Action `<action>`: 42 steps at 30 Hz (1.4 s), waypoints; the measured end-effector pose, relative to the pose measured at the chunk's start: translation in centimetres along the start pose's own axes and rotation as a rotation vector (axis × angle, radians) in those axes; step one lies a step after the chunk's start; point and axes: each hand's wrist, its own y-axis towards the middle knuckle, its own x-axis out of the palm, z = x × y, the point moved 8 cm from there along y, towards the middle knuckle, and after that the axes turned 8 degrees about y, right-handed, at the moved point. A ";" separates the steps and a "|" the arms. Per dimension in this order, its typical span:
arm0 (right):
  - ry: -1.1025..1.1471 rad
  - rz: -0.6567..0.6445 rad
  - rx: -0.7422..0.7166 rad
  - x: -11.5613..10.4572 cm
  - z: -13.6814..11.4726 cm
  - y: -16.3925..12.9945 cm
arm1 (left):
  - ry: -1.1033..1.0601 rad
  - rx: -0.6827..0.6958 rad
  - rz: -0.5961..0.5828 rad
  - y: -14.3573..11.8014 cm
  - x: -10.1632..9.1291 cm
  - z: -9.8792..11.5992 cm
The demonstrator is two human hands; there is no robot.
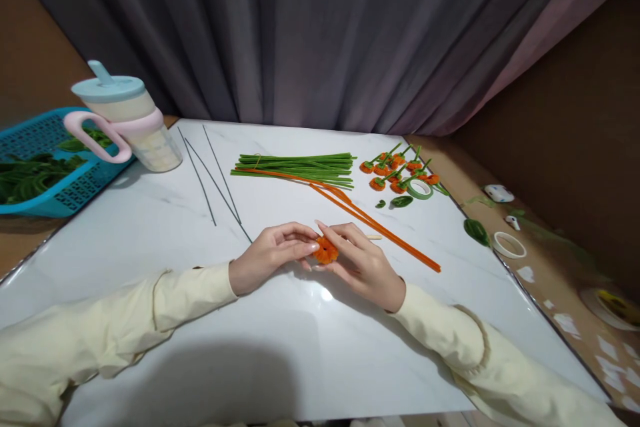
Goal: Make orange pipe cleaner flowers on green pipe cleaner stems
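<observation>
We pinch an orange coil between both hands, left hand and right hand low over the bench to steady it. Orange stems just beyond the right hand; green stems farther, within reach.

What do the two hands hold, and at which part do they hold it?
Both hold one orange coil: the left hand pinches its left edge, the right hand its right side.

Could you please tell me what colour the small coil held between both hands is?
Orange; the coil shows best in the head view, pinched between both hands.
</observation>
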 end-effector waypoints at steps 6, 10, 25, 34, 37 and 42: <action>-0.072 -0.141 0.056 1.5 0.4 0.2 | 0.094 0.033 -0.013 -0.5 0.7 0.2; -0.041 -0.208 0.083 2.2 0.4 0.2 | 0.172 0.089 -0.042 -0.8 1.2 0.5; -0.231 -0.034 0.163 1.6 0.9 0.4 | 0.366 0.179 0.149 -1.1 1.1 1.0; -0.229 -0.041 0.087 1.6 0.4 0.6 | 0.506 0.207 0.047 -1.2 2.4 0.9; -0.262 -0.117 0.022 2.1 0.2 0.7 | 0.600 0.245 0.015 -1.2 2.4 0.9; -0.242 -0.182 -0.018 2.9 0.4 0.6 | 0.755 0.332 -0.002 -1.5 2.6 1.3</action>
